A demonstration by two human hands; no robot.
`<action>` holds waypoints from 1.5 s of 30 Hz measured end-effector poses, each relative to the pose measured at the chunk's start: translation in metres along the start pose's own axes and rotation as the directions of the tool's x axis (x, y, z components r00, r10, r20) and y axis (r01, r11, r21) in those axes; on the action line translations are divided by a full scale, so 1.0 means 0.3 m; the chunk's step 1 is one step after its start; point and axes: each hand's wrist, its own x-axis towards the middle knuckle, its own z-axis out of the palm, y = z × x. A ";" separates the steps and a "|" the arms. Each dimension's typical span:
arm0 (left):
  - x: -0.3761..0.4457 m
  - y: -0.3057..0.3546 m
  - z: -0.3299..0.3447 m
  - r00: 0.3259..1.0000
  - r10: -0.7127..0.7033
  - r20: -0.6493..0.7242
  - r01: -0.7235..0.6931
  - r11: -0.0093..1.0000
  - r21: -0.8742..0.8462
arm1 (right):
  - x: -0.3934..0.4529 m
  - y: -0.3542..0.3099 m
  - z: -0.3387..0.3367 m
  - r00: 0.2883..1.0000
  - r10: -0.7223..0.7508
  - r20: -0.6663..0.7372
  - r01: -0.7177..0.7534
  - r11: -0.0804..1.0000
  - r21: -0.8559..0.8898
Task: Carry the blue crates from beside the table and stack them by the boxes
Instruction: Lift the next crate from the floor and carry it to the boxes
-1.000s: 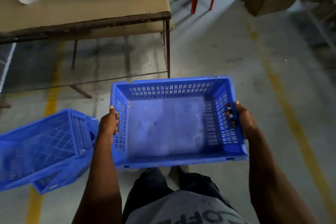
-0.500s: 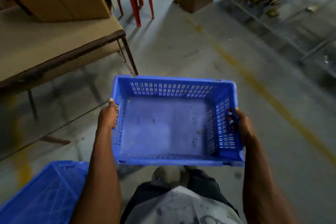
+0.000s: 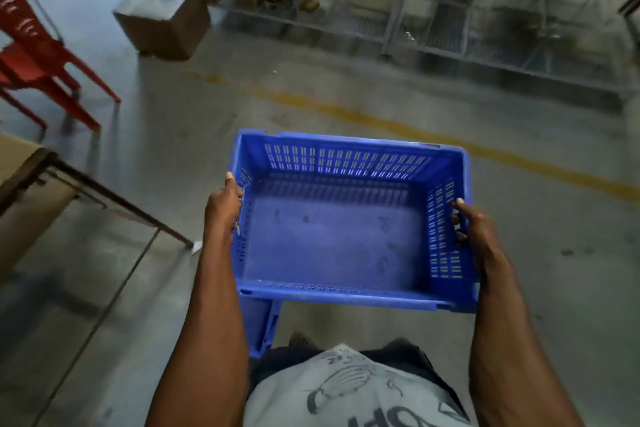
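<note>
Gripping the blue crate (image 3: 332, 239) at both short ends, I am curling my left hand (image 3: 223, 206) over the left rim while my right hand (image 3: 476, 229) is hooking its fingers (image 3: 456, 218) through the slotted wall, a symmetric hold that I judge is keeping the empty crate level and clear of my legs. Outward from there, I am facing the cardboard box (image 3: 162, 22) on the floor by the wire shelving (image 3: 433, 10), with the table (image 3: 24, 180) and red chair (image 3: 38, 55) falling away at my left, so the crate is hanging in mid-carry above the concrete, not yet stacked.
</note>
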 end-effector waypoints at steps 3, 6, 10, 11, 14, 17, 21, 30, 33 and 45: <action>-0.060 0.093 0.215 0.994 0.048 0.099 -0.056 0.996 0.076 | -0.027 0.064 -0.250 0.988 -0.034 -0.150 0.036 0.999 0.013; -0.157 0.174 0.464 0.972 0.083 0.221 -0.117 0.983 0.144 | -0.054 0.175 -0.495 0.952 0.012 -0.305 0.009 0.998 0.067; -0.382 0.229 0.817 0.917 0.117 0.380 -0.212 0.952 0.219 | -0.130 0.353 -0.845 0.880 0.111 -0.462 -0.001 0.973 0.232; -0.435 0.229 0.905 0.901 0.129 0.415 -0.237 0.946 0.221 | -0.148 0.395 -0.932 0.863 0.141 -0.485 0.004 0.958 0.286; -0.580 0.206 1.175 0.837 0.174 0.519 -0.336 0.912 0.236 | -0.204 0.541 -1.184 0.799 0.211 -0.564 0.000 0.937 0.350; -0.726 0.179 1.429 0.758 0.163 0.632 -0.411 0.872 0.268 | -0.310 0.636 -1.388 0.703 0.271 -0.657 0.014 0.919 0.394; -0.963 0.208 1.700 0.644 0.144 0.752 -0.505 0.818 0.276 | -0.445 0.768 -1.598 0.563 0.346 -0.750 0.038 0.896 0.442; -1.616 0.276 2.337 0.291 0.011 0.957 -0.642 0.744 0.187 | -0.648 1.057 -1.919 0.278 0.586 -0.761 0.154 0.755 0.638; -1.785 0.300 2.573 0.172 -0.083 0.982 -0.653 0.737 0.176 | -0.656 1.106 -2.020 0.201 0.645 -0.737 0.204 0.708 0.676; -2.509 0.318 3.276 -0.123 -0.147 0.981 -0.808 0.589 -0.013 | -0.678 1.240 -2.365 -0.092 0.787 -0.610 0.412 0.588 0.696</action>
